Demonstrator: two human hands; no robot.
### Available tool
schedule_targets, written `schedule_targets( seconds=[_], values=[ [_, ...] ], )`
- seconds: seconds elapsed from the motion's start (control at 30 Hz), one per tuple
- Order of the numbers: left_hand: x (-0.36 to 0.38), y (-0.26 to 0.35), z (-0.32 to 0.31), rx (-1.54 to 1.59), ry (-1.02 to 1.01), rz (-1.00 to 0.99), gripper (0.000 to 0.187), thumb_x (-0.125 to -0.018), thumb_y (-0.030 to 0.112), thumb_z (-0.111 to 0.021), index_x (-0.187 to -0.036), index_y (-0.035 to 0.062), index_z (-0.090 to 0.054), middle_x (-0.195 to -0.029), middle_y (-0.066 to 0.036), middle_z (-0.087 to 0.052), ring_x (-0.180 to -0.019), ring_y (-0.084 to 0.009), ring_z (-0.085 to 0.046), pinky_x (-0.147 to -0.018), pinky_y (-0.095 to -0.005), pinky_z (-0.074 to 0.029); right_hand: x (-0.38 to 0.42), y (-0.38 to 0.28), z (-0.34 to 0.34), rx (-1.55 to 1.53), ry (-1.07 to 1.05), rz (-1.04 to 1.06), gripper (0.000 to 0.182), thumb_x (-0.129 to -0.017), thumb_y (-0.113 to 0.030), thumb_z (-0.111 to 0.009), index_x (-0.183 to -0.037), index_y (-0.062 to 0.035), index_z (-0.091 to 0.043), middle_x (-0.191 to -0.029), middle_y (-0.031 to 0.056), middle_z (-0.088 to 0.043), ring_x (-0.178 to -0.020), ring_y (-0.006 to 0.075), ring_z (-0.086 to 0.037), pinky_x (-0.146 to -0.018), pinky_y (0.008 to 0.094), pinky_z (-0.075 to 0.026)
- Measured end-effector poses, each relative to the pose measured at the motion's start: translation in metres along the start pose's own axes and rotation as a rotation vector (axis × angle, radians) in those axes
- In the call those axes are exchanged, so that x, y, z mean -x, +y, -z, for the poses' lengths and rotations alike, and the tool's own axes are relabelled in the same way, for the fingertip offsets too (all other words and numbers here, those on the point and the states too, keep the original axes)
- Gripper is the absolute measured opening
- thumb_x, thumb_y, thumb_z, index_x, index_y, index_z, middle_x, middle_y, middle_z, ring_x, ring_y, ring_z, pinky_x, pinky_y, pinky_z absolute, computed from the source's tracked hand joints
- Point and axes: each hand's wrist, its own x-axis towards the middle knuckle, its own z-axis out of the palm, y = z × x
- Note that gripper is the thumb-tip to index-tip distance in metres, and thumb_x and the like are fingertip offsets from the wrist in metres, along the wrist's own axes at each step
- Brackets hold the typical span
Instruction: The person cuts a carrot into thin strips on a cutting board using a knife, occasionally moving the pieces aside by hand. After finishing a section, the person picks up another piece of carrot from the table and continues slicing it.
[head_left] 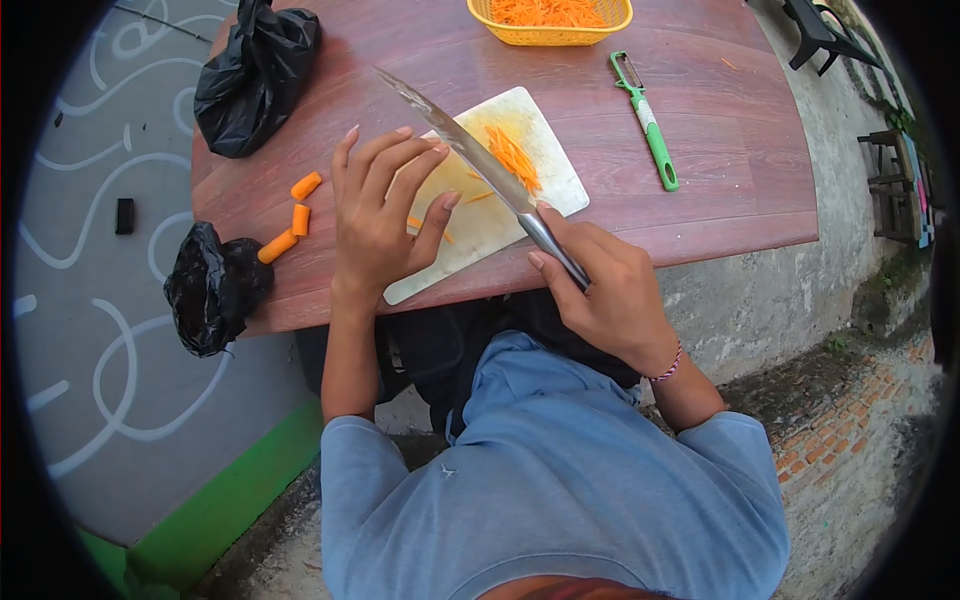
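My right hand grips the metal handle of a large kitchen knife, whose blade slants up to the left above a white cutting board. My left hand is raised over the board's left side, fingers apart and holding nothing, with the fingertips close to the blade. Beyond the blade, a small pile of carrot strips lies on the board. A few more strips lie near my left thumb, partly hidden by it. Yellow-orange stains mark the board.
Carrot pieces lie at the table's left, beside a small black plastic bag. A larger black bag stands behind. A green peeler rests to the right. Shredded carrot fills a yellow basket on the wooden table.
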Motion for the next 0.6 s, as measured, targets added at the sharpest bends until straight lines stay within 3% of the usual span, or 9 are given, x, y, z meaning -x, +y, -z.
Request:
schedule_targets(
  seconds=[0.07, 0.1, 0.13, 0.17, 0.3, 0.4, 0.47, 0.5, 0.6],
  values=[
    [0.015, 0.001, 0.006, 0.035, 0.048, 0.090, 0.037, -0.095, 0.021, -0.077, -0.128, 0.0055, -0.070, -0.128, -0.012, -0.070, -0.123, -0.0335, -0.066, -0.115, -0.0575, -0.040, -0.002, 0.004, -0.001, -0.237, 0.057, -0.014, 0.043, -0.100, -0.016, -0.074, -0.138, 0.0036, -0.068, -0.103, 0.0229, -0.076, -0.083, 0.0383, -0.075, -0.073, 0.0434, -0.058],
    [0.024, 0.002, 0.008, 0.073, 0.097, 0.173, 0.035, -0.092, 0.015, -0.079, -0.124, 0.0044, -0.070, -0.124, -0.013, -0.070, -0.117, -0.0337, -0.066, -0.110, -0.0547, -0.044, -0.002, 0.002, 0.002, -0.238, 0.047, -0.009, 0.043, -0.100, -0.016, -0.074, -0.138, 0.0036, -0.068, -0.103, 0.0229, -0.076, -0.083, 0.0383, -0.075, -0.073, 0.0434, -0.058],
    [0.032, 0.005, 0.010, 0.111, 0.147, 0.256, 0.033, -0.090, 0.010, -0.080, -0.121, 0.0034, -0.070, -0.119, -0.013, -0.071, -0.111, -0.0339, -0.067, -0.106, -0.0518, -0.047, -0.003, -0.002, 0.006, -0.289, -0.049, -0.118, 0.042, -0.102, -0.016, -0.072, -0.137, 0.0060, -0.067, -0.104, 0.0256, -0.076, -0.086, 0.0394, -0.076, -0.074, 0.0429, -0.058],
    [0.038, 0.008, 0.012, 0.160, 0.138, 0.308, 0.035, -0.089, 0.012, -0.082, -0.121, 0.0032, -0.070, -0.118, -0.013, -0.070, -0.107, -0.0344, -0.066, -0.103, -0.0497, -0.047, -0.003, -0.005, 0.008, -0.336, -0.145, -0.227, 0.041, -0.103, -0.016, -0.071, -0.136, 0.0083, -0.067, -0.105, 0.0283, -0.076, -0.088, 0.0405, -0.077, -0.076, 0.0423, -0.059],
    [0.053, 0.019, 0.013, 0.076, -0.047, 0.397, 0.044, -0.085, 0.019, -0.087, -0.123, 0.0042, -0.072, -0.123, -0.014, -0.069, -0.115, -0.0337, -0.064, -0.107, -0.0481, -0.043, -0.002, -0.004, -0.003, -0.355, -0.261, -0.263, 0.041, -0.105, -0.017, -0.069, -0.136, 0.0085, -0.067, -0.104, 0.0281, -0.076, -0.088, 0.0408, -0.076, -0.078, 0.0425, -0.059],
    [0.056, 0.025, 0.010, 0.037, -0.111, 0.413, 0.047, -0.082, 0.023, -0.089, -0.122, 0.0045, -0.073, -0.125, -0.012, -0.069, -0.120, -0.0331, -0.062, -0.109, -0.0494, -0.042, -0.002, 0.000, -0.009, -0.348, -0.283, -0.255, 0.041, -0.106, -0.017, -0.068, -0.139, 0.0065, -0.067, -0.097, 0.0252, -0.077, -0.080, 0.0340, -0.078, -0.073, 0.0392, -0.059],
    [0.059, 0.026, 0.006, 0.032, -0.119, 0.433, 0.048, -0.081, 0.025, -0.090, -0.122, 0.0056, -0.074, -0.126, -0.011, -0.069, -0.122, -0.0329, -0.061, -0.109, -0.0503, -0.041, -0.006, 0.000, -0.005, -0.398, -0.340, -0.498, 0.042, -0.106, -0.017, -0.069, -0.142, 0.0041, -0.066, -0.090, 0.0198, -0.077, -0.070, 0.0239, -0.076, -0.065, 0.0353, -0.057],
    [0.060, 0.025, 0.004, 0.033, -0.138, 0.435, 0.048, -0.080, 0.026, -0.091, -0.121, 0.0068, -0.075, -0.127, -0.011, -0.069, -0.124, -0.0328, -0.060, -0.110, -0.0511, -0.041, -0.004, 0.004, -0.007, -0.443, -0.279, -0.473, 0.044, -0.107, -0.018, -0.069, -0.146, 0.0018, -0.065, -0.084, 0.0130, -0.076, -0.063, 0.0134, -0.071, -0.059, 0.0311, -0.054],
    [0.061, 0.024, 0.000, 0.067, -0.113, 0.432, 0.044, -0.079, 0.025, -0.091, -0.118, 0.0097, -0.076, -0.128, -0.009, -0.068, -0.125, -0.0328, -0.060, -0.111, -0.0506, -0.040, -0.009, 0.006, -0.001, -0.432, -0.210, -0.514, 0.044, -0.108, -0.017, -0.068, -0.148, 0.0008, -0.065, -0.084, 0.0097, -0.076, -0.062, 0.0107, -0.066, -0.059, 0.0295, -0.053]
  ],
)
